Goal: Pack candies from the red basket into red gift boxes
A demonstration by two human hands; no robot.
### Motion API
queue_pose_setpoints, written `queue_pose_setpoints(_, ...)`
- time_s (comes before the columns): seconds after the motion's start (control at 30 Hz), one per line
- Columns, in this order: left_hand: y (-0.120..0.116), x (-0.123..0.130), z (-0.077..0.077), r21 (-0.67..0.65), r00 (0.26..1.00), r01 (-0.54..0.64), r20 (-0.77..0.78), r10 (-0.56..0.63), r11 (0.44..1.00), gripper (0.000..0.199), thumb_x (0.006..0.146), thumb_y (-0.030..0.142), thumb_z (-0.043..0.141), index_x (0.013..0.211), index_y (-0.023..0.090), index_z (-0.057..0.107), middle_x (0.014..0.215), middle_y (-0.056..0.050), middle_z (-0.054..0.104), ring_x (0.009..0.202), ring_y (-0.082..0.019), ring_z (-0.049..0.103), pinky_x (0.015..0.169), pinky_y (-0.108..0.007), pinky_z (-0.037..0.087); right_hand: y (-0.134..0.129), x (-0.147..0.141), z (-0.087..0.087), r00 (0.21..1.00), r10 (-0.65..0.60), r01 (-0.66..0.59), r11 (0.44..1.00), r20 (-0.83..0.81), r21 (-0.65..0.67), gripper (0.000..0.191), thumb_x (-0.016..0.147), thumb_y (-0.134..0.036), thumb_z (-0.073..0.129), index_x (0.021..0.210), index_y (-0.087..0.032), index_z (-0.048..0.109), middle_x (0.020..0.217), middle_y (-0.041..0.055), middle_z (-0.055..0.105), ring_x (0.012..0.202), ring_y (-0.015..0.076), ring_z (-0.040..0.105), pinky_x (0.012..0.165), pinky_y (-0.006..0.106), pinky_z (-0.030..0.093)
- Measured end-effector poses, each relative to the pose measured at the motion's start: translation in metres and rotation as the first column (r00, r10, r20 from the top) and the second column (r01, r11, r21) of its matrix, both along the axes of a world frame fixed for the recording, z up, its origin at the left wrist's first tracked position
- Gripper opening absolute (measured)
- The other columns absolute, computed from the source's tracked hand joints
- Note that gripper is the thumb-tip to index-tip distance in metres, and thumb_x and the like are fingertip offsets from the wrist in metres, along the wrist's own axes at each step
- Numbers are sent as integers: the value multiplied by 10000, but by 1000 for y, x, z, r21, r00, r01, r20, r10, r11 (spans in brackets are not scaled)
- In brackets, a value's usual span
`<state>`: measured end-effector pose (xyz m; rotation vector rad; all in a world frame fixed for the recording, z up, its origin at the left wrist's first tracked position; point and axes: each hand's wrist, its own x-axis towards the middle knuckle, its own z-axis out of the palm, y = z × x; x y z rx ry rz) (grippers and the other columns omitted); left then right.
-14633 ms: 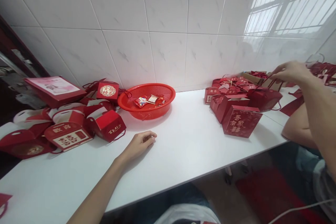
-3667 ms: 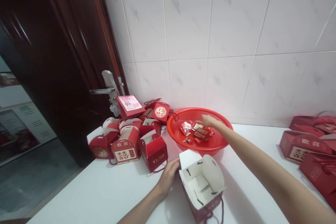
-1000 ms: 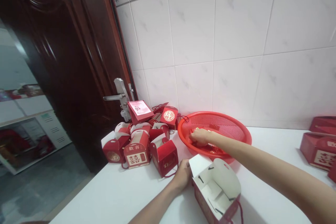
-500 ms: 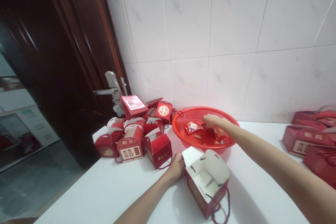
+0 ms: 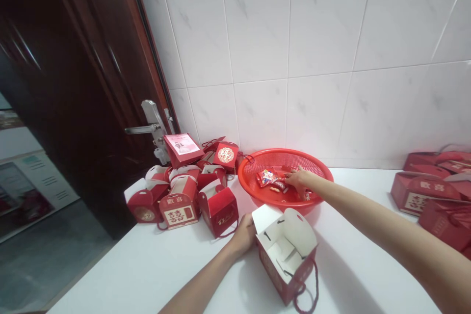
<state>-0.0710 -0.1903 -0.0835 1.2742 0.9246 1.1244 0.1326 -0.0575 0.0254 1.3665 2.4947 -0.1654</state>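
An open-topped red box (image 5: 287, 260) with a white inside and a dark red cord stands near the front of the table. My left hand (image 5: 244, 233) holds it by its raised flap at the back left corner. Inside the red mesh basket (image 5: 248, 181) lie red candy packets (image 5: 268, 177) and a small pale piece (image 5: 274, 189). My right hand (image 5: 299, 181) reaches into this basket from the right, fingers apart and touching the packets, with nothing gripped that I can see.
Several red boxes (image 5: 179, 206) crowd the table's back left, some with open tops. More red boxes (image 5: 423, 192) stand at the right edge. A tiled wall (image 5: 316, 117) rises behind the basket, and a dark wooden door (image 5: 91, 83) with a metal handle is at the left.
The fingers of my right hand have spread, and the hand sits slightly lower in the basket. Packets in the basket have shifted. My left hand stays at the box; the whole view has moved slightly.
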Motion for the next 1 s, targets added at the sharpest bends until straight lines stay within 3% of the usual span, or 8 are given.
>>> queue_pose_setpoints(0.07,0,0,-2,1,1000,-11,4,11,1000,311,678,262,707,949,119,757,918,-88,766,810,-248,646,782,-363,494,-3,-2,-1,999,-3,3,1000,45,3,532,397,-52,870,885,-195,714,1050,97,677,1187,412,542,1068,547,308)
queue_pose_setpoints(0.17,1,-1,-3,31,1000,-16,11,15,999,303,690,243,690,963,126,754,966,-88,772,852,-259,657,803,-365,496,-8,-2,3,998,-12,12,1000,56,10,255,520,11,773,653,-165,644,829,90,670,1041,365,627,984,475,390)
queue_pose_setpoints(0.27,0,-1,-2,33,1000,2,5,-2,999,338,704,245,683,1015,133,750,1030,-93,772,880,-268,666,803,-366,501,-11,0,7,999,-47,47,997,-10,57,229,599,51,657,583,-163,579,793,107,655,968,352,653,858,428,438)
queue_pose_setpoints(0.43,-2,0,5,19,1000,18,-11,-18,1000,351,701,274,692,1012,121,749,1022,-102,772,896,-284,671,822,-379,508,-4,8,9,969,-113,135,986,-220,92,201,666,28,601,628,-170,592,795,113,668,906,324,667,723,363,437)
queue_pose_setpoints(0.63,-2,0,4,20,998,39,-43,-38,999,348,731,289,661,1023,124,752,987,-94,771,883,-278,669,827,-369,502,16,18,14,837,-154,152,987,-525,-49,63,780,-170,663,843,-171,661,886,70,712,800,198,665,643,261,475)
queue_pose_setpoints(0.7,-2,0,3,13,999,27,-46,-26,1000,318,731,270,641,991,133,763,952,-85,773,866,-277,669,805,-357,499,20,19,15,785,-162,133,987,-598,-92,131,829,-264,649,912,-164,664,936,75,722,813,185,664,658,249,495)
queue_pose_setpoints(0.83,-2,1,5,10,999,7,-48,-7,1000,296,696,259,643,933,147,781,912,-73,775,861,-283,665,786,-348,493,23,16,11,741,-196,139,981,-642,-139,215,852,-356,633,945,-165,666,947,79,721,803,188,658,635,250,492)
queue_pose_setpoints(1.0,-3,1,6,-11,998,-7,-62,6,1000,214,660,229,644,807,143,773,839,-74,766,827,-272,654,782,-351,497,23,13,-1,808,-244,185,969,-536,-162,175,780,-305,701,894,-172,685,879,88,709,786,233,649,616,287,454)
